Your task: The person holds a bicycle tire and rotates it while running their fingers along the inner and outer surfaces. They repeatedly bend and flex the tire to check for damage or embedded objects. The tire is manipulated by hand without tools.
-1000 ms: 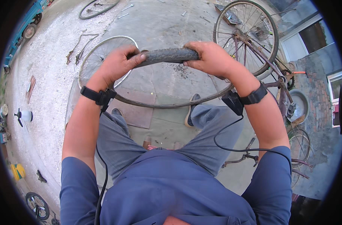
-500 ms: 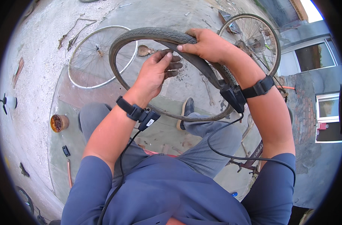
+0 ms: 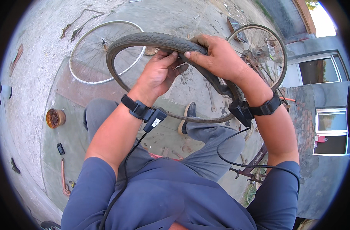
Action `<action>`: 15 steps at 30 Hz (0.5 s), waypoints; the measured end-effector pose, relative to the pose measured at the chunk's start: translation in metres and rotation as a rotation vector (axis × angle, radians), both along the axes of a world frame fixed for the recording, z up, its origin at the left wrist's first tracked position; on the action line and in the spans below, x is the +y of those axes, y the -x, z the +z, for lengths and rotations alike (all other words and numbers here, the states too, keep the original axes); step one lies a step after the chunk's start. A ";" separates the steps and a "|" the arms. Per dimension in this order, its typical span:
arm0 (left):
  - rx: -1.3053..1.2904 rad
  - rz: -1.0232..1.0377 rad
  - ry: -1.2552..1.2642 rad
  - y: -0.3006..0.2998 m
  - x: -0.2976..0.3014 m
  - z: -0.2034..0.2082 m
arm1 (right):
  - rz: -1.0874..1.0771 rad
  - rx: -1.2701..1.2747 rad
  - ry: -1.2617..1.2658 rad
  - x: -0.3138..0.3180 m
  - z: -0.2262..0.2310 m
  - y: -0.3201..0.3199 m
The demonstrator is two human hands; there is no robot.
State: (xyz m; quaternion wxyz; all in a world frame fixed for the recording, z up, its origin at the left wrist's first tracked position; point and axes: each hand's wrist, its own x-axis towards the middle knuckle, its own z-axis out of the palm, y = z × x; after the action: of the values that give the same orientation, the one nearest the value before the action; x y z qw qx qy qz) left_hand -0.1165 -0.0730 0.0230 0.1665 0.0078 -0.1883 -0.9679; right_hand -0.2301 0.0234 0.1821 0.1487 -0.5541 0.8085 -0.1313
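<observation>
A bicycle tyre (image 3: 144,39) with worn grey tread is held up as a loop in front of me. A flattened black inner tube (image 3: 209,78) hangs along its inside on the right. My right hand (image 3: 223,59) wraps over the top right of the tyre, thumb pressing on the inner side. Just left of that thumb, my left hand (image 3: 155,74) pinches the tyre's inner edge with thumb and forefinger, its other fingers loosely curled below. Whether the left fingertips also catch the tube cannot be made out.
Beyond the tyre at left lies a bare spoked wheel (image 3: 104,44); another bicycle wheel (image 3: 283,57) stands at right. A wrench (image 3: 211,99) lies on the ground by my shoe (image 3: 190,111). A rusty tin (image 3: 55,118) and red-handled tool (image 3: 63,176) are at left, a bike frame (image 3: 255,163) at lower right.
My left hand has risen from inside the loop and closed on the tyre's inner edge. The tyre has tilted and shifted slightly left, while my right hand keeps its hold.
</observation>
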 end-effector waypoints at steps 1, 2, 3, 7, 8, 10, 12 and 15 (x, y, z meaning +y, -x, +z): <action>0.034 -0.003 -0.007 -0.001 0.001 0.000 | -0.026 -0.078 0.012 0.001 -0.001 0.000; 0.039 -0.008 -0.014 -0.001 0.001 0.000 | -0.053 -0.106 0.018 0.001 -0.002 0.000; 0.046 -0.013 -0.020 -0.001 0.002 0.000 | -0.072 -0.145 0.036 0.001 -0.004 0.001; 0.060 -0.024 -0.018 -0.002 0.001 -0.001 | -0.061 -0.152 0.068 0.001 -0.004 0.006; 0.050 -0.021 -0.022 -0.002 0.001 -0.002 | -0.048 -0.133 0.047 0.002 -0.003 0.007; 0.020 -0.014 -0.028 -0.002 0.000 -0.002 | -0.036 -0.103 0.001 0.004 0.002 0.009; 0.036 0.006 -0.025 -0.002 -0.001 -0.002 | -0.150 -0.145 -0.145 0.008 0.011 0.010; 0.044 0.016 -0.008 -0.003 -0.002 -0.002 | -0.230 -0.282 -0.272 0.017 0.021 0.010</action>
State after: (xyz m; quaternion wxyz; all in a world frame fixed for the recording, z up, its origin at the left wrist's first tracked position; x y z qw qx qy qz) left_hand -0.1136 -0.0750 0.0208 0.1783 -0.0114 -0.1806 -0.9672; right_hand -0.2398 0.0399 0.2033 0.3175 -0.4093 0.8478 -0.1133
